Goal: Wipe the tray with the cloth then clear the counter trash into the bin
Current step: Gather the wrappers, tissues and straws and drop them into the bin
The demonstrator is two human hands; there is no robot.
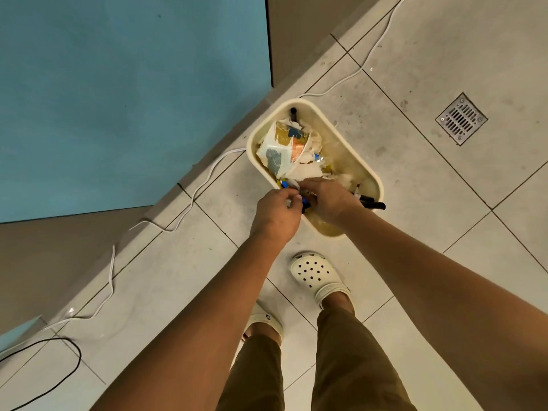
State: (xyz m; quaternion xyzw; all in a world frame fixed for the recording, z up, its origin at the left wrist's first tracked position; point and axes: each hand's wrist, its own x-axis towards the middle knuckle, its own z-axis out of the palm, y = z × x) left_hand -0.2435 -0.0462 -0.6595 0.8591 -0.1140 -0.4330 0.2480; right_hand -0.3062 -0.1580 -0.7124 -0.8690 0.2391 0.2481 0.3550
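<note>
Tiled floor point(415, 69): both hands seemingly grip trash point(296, 170) over bin point(376, 179).

1. One head-worn camera looks almost straight down past both forearms to the tiled floor point(430, 69).
2. The bin point(374, 180) sits close, just above centre; the person's feet are at six o'clock, the blue panel point(118, 99) at ten.

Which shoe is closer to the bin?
The clog with the holes on top, on the right foot, is closer to the cream bin. It is stepped forward, just short of it. The other clog sits farther back, half hidden by the leg.
</note>
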